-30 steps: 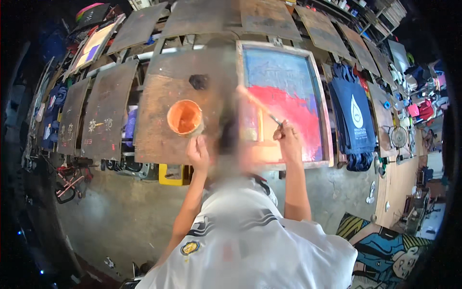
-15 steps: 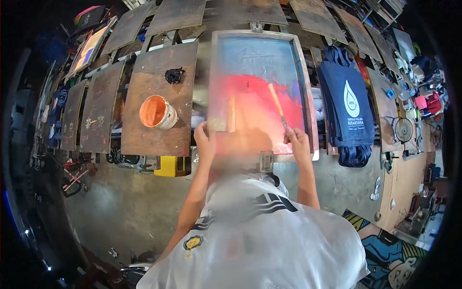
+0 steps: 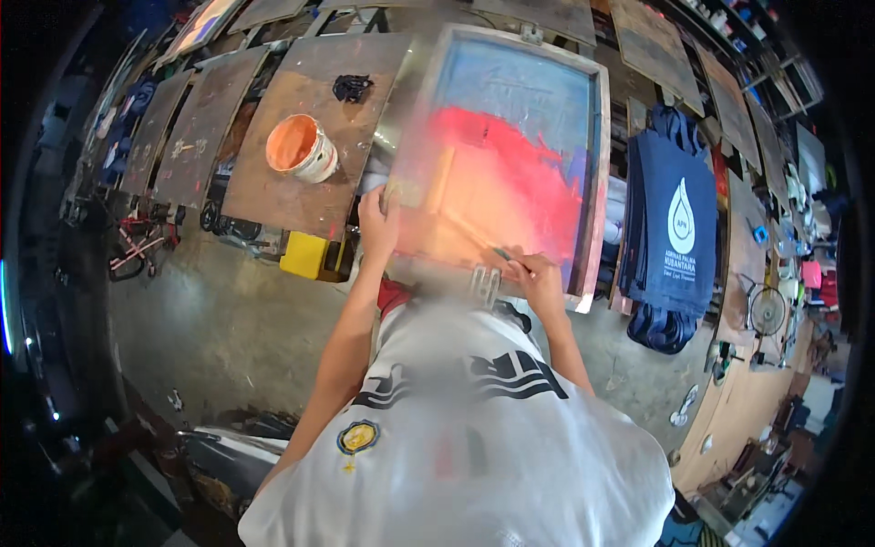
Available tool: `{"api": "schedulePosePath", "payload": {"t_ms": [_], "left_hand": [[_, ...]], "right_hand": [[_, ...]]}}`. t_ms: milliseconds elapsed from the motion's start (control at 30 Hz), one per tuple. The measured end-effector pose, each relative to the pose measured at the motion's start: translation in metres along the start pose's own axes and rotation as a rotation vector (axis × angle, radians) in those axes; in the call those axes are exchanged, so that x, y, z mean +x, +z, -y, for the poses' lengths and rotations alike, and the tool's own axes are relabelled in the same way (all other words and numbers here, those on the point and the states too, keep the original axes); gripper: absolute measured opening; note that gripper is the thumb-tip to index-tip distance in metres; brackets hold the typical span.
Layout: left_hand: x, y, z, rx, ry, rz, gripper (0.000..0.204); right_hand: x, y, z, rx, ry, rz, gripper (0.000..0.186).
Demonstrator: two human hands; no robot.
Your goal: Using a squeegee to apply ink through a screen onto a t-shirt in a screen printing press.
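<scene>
A wood-edged screen printing frame [image 3: 594,182] lies tilted in front of me, its mesh blue at the far end and covered in red and orange ink nearer me. My right hand [image 3: 536,273] pinches a thin stick [image 3: 474,230], whose orange-smeared end points far left over the inked mesh. Beside the frame's left edge is my left hand [image 3: 376,219], its fingers curled; haze in the picture hides what they grip. An upright orange-coated strip [image 3: 443,178] shows on the mesh's left part. Near me, a metal hinge clamp [image 3: 485,284] sits at the frame's edge.
To the left, a board [image 3: 273,196] bears a white bucket [image 3: 319,162] of orange ink and a crumpled black lump [image 3: 352,87]. Dark blue tote bags [image 3: 670,260] lie stacked at right. A yellow box [image 3: 305,255] is below the left board; more boards [image 3: 656,50] stand beyond.
My right hand has come down toward the near edge, and the stick has swung from nearly upright to a leftward slant. The whole view has turned and shifted slightly.
</scene>
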State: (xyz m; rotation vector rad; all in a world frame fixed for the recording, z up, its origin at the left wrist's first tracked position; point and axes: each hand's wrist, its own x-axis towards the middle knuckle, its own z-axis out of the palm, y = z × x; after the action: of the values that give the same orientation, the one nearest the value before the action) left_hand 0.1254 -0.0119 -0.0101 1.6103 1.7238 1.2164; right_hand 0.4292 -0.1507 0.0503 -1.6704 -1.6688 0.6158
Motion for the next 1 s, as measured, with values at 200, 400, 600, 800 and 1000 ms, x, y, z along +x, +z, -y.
{"api": "schedulePosePath", "payload": {"t_ms": [200, 400, 600, 800, 1000], "left_hand": [[-0.006, 0.002, 0.004, 0.052, 0.027, -0.006, 0.034], [-0.006, 0.001, 0.008, 0.101, 0.127, -0.062, 0.033], [-0.003, 0.002, 0.004, 0.085, 0.115, -0.038, 0.035], [-0.003, 0.001, 0.005, 0.067, 0.101, -0.031, 0.035], [-0.002, 0.001, 0.009, 0.079, 0.145, -0.045, 0.035]], "right_hand": [[0.011, 0.008, -0.005, -0.023, -0.062, 0.075, 0.015], [0.025, 0.012, -0.008, -0.033, -0.171, 0.098, 0.013], [0.027, 0.016, -0.007, -0.008, -0.192, 0.106, 0.014], [0.027, 0.017, -0.005, -0.025, -0.216, 0.107, 0.012], [0.026, 0.012, 0.001, 0.043, -0.131, 0.11, 0.013]]}}
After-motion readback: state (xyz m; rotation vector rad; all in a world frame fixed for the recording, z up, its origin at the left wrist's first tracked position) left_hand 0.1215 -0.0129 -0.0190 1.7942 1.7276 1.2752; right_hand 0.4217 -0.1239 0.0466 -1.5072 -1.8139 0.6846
